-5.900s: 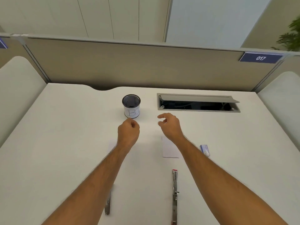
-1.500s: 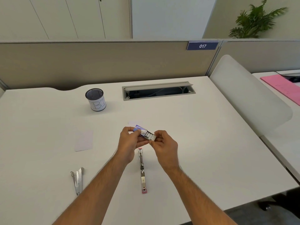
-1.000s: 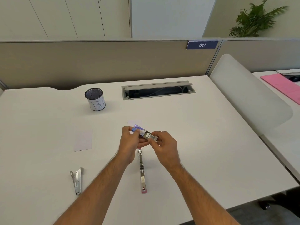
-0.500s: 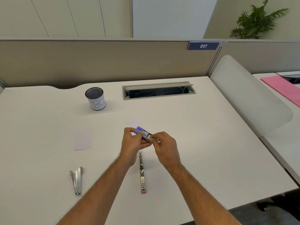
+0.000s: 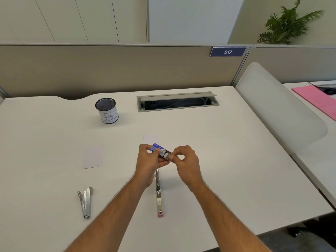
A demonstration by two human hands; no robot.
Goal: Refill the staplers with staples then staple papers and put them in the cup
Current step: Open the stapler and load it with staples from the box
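Two hands (image 5: 148, 160) (image 5: 187, 163) on one staple box (image 5: 157, 148), two staplers (image 5: 85, 201) (image 5: 159, 195), two papers (image 5: 92, 156) (image 5: 151, 139), one cup (image 5: 107, 110)

A white desk (image 5: 227, 151) carries everything here. At its far edge a long cable slot (image 5: 177, 101) with a raised grey flap is cut into the top. Left of the slot stands a dark mesh cup (image 5: 107, 110) wrapped in a white label. Nearer, toward the left, a white slip of paper (image 5: 92, 156) lies flat; a second slip (image 5: 151, 138) lies near the middle. At the near left a metal stapler (image 5: 85, 201) lies opened out, and a second stapler (image 5: 159, 195), pink-tipped, lies opened straight at the near middle.
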